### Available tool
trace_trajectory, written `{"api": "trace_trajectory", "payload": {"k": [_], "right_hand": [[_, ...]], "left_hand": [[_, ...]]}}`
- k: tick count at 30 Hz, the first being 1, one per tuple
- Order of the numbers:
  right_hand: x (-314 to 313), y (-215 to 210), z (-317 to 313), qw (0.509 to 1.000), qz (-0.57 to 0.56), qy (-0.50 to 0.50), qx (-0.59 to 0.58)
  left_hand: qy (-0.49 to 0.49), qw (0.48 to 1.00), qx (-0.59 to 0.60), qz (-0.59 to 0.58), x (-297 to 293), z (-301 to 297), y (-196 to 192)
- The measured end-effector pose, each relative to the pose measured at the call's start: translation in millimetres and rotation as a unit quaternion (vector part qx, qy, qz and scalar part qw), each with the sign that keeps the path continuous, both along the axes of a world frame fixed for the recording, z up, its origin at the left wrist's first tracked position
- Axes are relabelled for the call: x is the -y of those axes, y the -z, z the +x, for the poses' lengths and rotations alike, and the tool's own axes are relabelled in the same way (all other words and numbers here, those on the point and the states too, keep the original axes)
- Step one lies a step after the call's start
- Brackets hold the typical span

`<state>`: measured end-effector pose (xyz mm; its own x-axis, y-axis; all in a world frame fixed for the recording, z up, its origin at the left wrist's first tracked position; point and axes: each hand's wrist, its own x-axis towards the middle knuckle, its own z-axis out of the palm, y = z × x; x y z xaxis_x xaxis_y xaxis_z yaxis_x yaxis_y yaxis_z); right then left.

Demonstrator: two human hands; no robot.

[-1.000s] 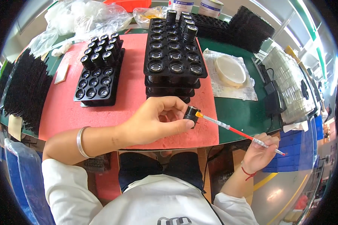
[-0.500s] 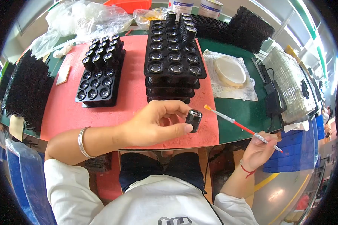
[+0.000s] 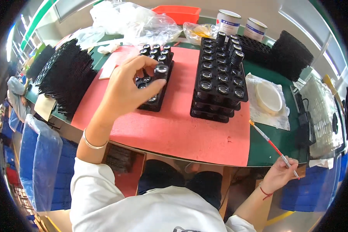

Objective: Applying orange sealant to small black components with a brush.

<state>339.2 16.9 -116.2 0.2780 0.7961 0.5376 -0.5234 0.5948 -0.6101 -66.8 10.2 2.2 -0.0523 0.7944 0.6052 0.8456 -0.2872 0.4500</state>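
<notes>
Your left hand (image 3: 129, 87) reaches out over the small black plastic tray (image 3: 155, 77) on the left of the salmon-pink foam mat (image 3: 181, 123). Its grip is narrow, thumb and fingertips pinched on a small black cylindrical lens barrel with a glass front (image 3: 161, 69), which sits just above the tray's right edge. The tray's far rows hold more barrels of the same kind, and a few nearer pockets look filled too.

Your right hand (image 3: 280, 174) hangs low at the near edge of the tabletop, off the mat, closed on the end of a thin red-and-white brush (image 3: 270, 144) whose tip points up and left over the green tabletop (image 3: 274, 137).

The pink mat covers the middle of the green tabletop. On its right part stands a stack of larger black trays (image 3: 218, 83), filled with lens barrels, a few standing taller at the far end. Right of the stack, a shallow white round dish (image 3: 268, 96) lies on a sheet of clear plastic. At the far edge stand two white cylindrical cans (image 3: 241, 23), an orange plastic bin (image 3: 178, 12) and crumpled clear plastic bags (image 3: 131, 21). Piles of empty black trays (image 3: 65, 75) fill the left side, and more are stacked at the far right (image 3: 286, 54). Blue plastic crates (image 3: 42, 162) stand on the floor to your left.
</notes>
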Motion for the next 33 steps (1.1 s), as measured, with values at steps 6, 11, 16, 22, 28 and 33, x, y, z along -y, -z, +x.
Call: {"api": "trace_trajectory", "payload": {"k": [6, 11, 16, 22, 28, 33], "right_hand": [[-2.4, -1.9, -9.1, 0.996, -0.035, 0.083, -0.010], [-2.4, -1.8, -8.0, 0.994, -0.037, 0.097, -0.017], [-3.4, -2.1, -6.4, 0.994, -0.027, 0.103, -0.002], [-0.5, -3.6, -4.6, 0.997, -0.026, 0.074, 0.014], [-0.9, -5.0, -6.5, 0.998, -0.023, 0.050, -0.010], [5.0, -5.7, -1.4, 0.998, -0.052, 0.022, -0.021]], "left_hand": [[-0.052, 0.994, -0.038, -0.085, -20.4, -35.4, 22.5], [-0.068, 0.985, -0.082, -0.136, -25.3, -28.0, 18.0], [-0.100, 0.975, -0.098, -0.175, -19.9, -21.6, 5.1], [-0.081, 0.989, -0.108, -0.057, -17.5, 29.0, -43.0], [0.048, 0.978, -0.203, 0.022, -84.1, 74.5, -44.7], [0.073, 0.977, -0.195, -0.040, -120.3, 86.4, -37.8]]}}
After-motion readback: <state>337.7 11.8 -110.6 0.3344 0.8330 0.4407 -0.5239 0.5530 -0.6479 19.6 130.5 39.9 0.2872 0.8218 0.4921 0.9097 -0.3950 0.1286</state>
